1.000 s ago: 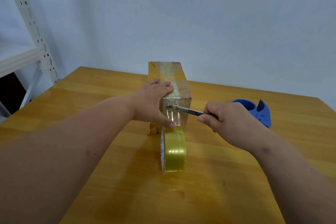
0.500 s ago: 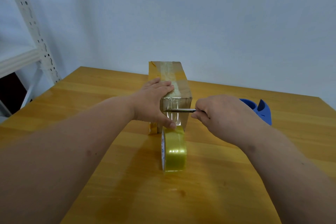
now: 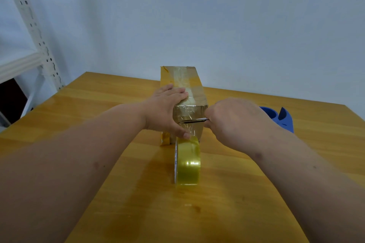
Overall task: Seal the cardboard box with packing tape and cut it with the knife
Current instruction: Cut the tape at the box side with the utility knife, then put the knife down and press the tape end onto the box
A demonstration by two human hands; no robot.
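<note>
A narrow cardboard box (image 3: 194, 85) stands on the wooden table (image 3: 98, 104), its top and near end covered with clear tape. My left hand (image 3: 166, 108) presses on the box's near left corner, thumb down on the tape strip at the front face. A yellow tape roll (image 3: 187, 161) stands on edge just in front of the box, its strip running up the face. My right hand (image 3: 233, 122) grips a knife (image 3: 194, 120), whose blade lies flat across the taped front face, pointing left.
A blue tape dispenser (image 3: 280, 118) sits on the table behind my right hand. White metal shelving (image 3: 33, 31) stands at the left beyond the table's edge. A pale wall rises behind the table.
My right hand has moved left towards the box. The knife blade, angled and short of the face before, now lies level across the taped front face. My left hand and the roll have stayed put.
</note>
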